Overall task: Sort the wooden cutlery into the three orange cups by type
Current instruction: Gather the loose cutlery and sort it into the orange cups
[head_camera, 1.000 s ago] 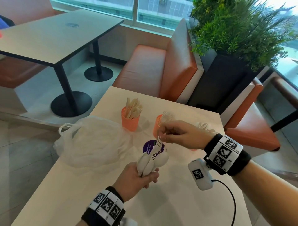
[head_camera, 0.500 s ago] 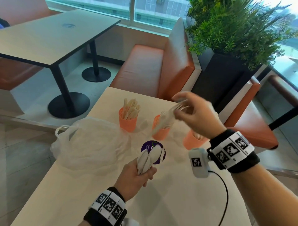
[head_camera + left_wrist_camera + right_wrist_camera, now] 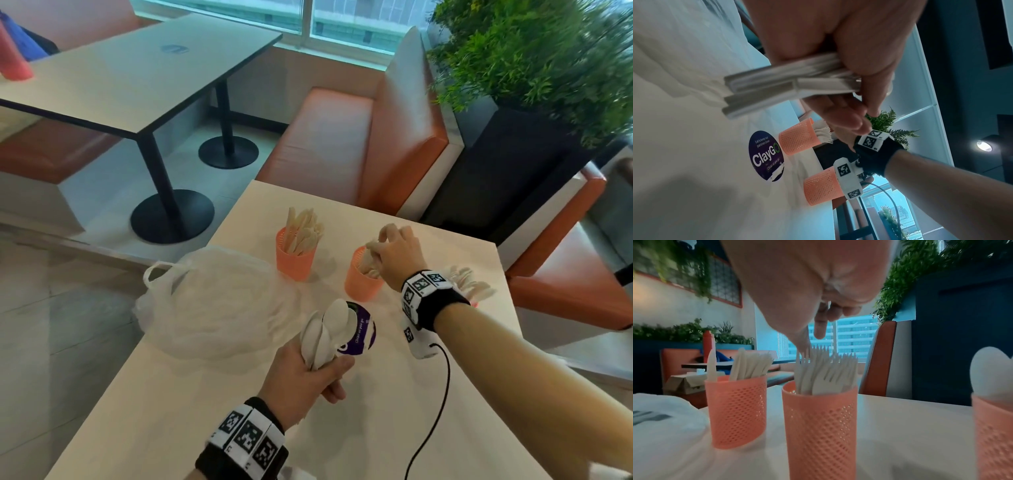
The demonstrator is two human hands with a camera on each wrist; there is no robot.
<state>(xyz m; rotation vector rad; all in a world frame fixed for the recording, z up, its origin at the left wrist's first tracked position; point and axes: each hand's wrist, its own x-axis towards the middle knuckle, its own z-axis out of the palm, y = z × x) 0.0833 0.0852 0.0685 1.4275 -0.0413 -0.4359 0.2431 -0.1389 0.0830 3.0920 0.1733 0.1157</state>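
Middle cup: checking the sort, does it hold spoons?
No, the middle cup is packed with forks, tines up.

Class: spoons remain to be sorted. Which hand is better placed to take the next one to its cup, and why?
The right hand: it looks free above the fork cup, beside the spoon cup. The left hand grips the spoons.

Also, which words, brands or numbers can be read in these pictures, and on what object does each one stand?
"Let's keep our pantries clean." on the round purple sticker on the table.
"ClayGO" on the same sticker.
"Clean as you go" on the same sticker.
Grey print on the white plastic bag: cut off, unreadable.
Small digits beside the wristband's square markers: too small to read.
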